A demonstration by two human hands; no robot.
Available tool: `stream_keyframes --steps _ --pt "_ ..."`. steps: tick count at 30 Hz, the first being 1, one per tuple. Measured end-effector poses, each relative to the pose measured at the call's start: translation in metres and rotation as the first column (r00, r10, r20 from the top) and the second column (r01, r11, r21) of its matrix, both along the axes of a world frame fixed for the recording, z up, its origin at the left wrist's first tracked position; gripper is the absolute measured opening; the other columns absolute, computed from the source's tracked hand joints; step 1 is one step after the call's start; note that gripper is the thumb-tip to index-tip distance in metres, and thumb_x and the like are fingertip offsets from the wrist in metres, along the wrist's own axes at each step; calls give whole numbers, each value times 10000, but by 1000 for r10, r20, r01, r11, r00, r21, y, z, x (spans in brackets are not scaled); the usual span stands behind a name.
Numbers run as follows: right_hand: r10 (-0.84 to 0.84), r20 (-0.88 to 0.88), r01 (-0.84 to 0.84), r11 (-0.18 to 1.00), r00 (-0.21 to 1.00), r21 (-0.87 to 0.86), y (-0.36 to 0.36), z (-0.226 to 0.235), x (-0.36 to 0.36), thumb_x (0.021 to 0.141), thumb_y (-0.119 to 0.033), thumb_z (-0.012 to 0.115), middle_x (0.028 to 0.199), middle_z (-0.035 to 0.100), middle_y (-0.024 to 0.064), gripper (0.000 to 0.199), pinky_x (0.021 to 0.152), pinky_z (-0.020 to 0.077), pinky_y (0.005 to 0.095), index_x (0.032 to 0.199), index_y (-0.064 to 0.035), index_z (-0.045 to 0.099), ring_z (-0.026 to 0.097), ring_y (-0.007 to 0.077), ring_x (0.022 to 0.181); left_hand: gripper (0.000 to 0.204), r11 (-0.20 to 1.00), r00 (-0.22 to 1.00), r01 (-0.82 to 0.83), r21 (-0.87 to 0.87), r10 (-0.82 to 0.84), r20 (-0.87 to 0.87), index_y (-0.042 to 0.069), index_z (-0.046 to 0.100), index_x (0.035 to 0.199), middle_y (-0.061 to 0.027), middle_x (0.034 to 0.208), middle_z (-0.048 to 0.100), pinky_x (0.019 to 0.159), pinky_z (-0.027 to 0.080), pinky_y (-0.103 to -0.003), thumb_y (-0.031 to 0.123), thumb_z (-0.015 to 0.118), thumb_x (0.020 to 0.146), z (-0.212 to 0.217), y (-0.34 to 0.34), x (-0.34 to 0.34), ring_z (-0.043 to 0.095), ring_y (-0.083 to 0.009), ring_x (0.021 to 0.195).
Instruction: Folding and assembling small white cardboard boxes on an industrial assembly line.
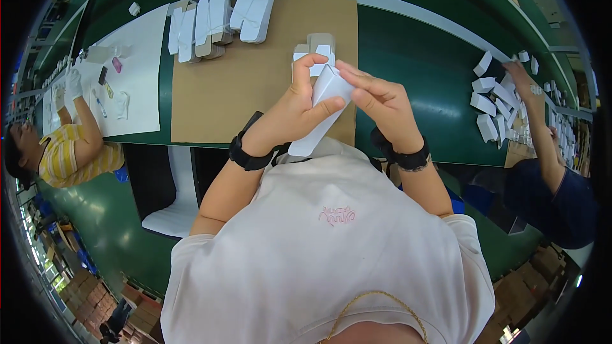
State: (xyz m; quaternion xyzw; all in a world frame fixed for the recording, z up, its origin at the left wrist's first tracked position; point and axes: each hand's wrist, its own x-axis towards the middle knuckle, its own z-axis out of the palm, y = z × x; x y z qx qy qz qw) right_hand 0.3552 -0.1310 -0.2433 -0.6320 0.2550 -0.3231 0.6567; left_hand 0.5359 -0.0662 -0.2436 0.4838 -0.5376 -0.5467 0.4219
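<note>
A slim white paper box (322,124) is held at a tilt just in front of my chest, over the near edge of the bench. My left hand (284,112) grips its side, with the thumb across the front and the index finger curled by the upper end. At that upper end, my right hand (387,107) has its fingers pressed together against the box's edge. Whether a flap is tucked in there is hidden by the fingers. Behind my hands lie some flattened white and brown boxes (320,43) on the brown cardboard sheet (268,67).
Bundles of flat white boxes (220,13) lie at the far left of the sheet. On the right, a co-worker's arm (539,114) reaches over a heap of folded white boxes (491,99). A gloved person (73,137) works at the left over a white-covered table (137,70).
</note>
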Motion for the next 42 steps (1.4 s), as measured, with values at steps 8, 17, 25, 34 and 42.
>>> stream_keyframes --steps 8,17,25,34,42 --pt "-24 151 -20 959 988 282 -5 14 -25 763 -30 666 1246 488 196 589 928 417 306 1294 -7 411 508 221 1108 790 996 997 76 39 -76 -12 63 108 1300 -258 1096 476 785 445 -344 299 664 791 6 -7 -19 539 -257 969" --pt "-884 -225 818 465 409 -338 -99 -31 -193 789 -80 644 872 622 62 450 676 460 212 1201 13 489 568 94 760 487 639 857 -454 -621 505 -107 -85 475 1069 -194 1109 506 802 442 -398 230 650 742 111 -13 19 532 -259 939" --pt "-924 -219 819 381 314 -430 -90 -61 -210 811 -164 633 1144 546 149 453 719 447 249 1219 -22 496 550 149 879 418 514 974 50 -857 166 157 -100 503 1022 -203 1052 516 759 456 -381 244 573 797 151 86 163 547 -249 865" --pt "-456 -375 449 886 807 -112 -57 -81 -67 792 -88 633 900 646 73 343 624 479 233 1120 -18 563 591 115 726 337 240 804 -148 -960 594 24 -62 508 1029 -162 1015 527 743 444 -335 167 579 793 120 71 83 539 -208 826" --pt "-263 -622 96 953 738 -289 -34 -91 56 702 -251 720 827 603 259 600 652 484 412 1134 3 390 600 397 767 284 447 707 -364 -817 704 70 -29 512 1034 -125 981 537 728 433 -295 99 585 791 139 25 51 531 -172 791"
